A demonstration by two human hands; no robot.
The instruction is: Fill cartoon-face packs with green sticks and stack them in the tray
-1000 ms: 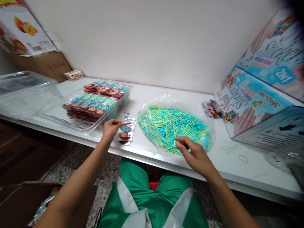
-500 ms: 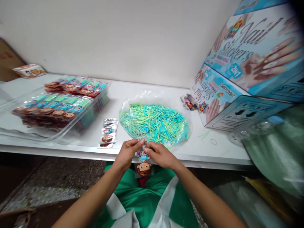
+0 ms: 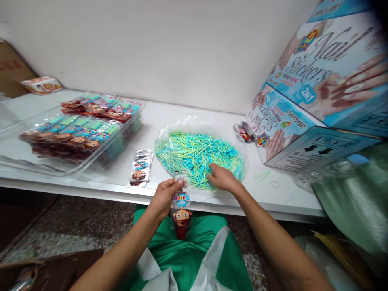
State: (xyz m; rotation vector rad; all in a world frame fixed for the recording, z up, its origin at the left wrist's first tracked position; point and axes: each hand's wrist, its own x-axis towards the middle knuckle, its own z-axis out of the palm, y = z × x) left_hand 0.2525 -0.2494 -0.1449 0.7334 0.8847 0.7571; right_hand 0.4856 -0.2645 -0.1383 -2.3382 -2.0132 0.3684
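Pinched in my left hand (image 3: 165,198) is a small clear plastic packet (image 3: 182,210) printed with a cartoon face and the word "Stick". It hangs over the table's front edge, above my lap. My right hand (image 3: 222,178) is at the front right of a heap of thin green and blue sticks (image 3: 197,155), which lies on a spread clear plastic bag (image 3: 194,123). Its thumb and forefinger reach into the sticks with a gap between them, and I see no stick held. Left of the heap lies a small stack of printed cards (image 3: 140,169) with similar artwork.
A clear plastic tray (image 3: 87,163) at the left holds many filled packets (image 3: 77,133). Nail sticker boxes (image 3: 291,117) are stacked at the right, with a dark printed packet (image 3: 244,132) beside them. A clear bottle (image 3: 330,169), two loose green sticks (image 3: 262,175) and a rubber band (image 3: 275,184) lie nearby.
My right hand has left the packet and moved up and right to the heap of sticks. My left hand still holds the packet in about the same place.
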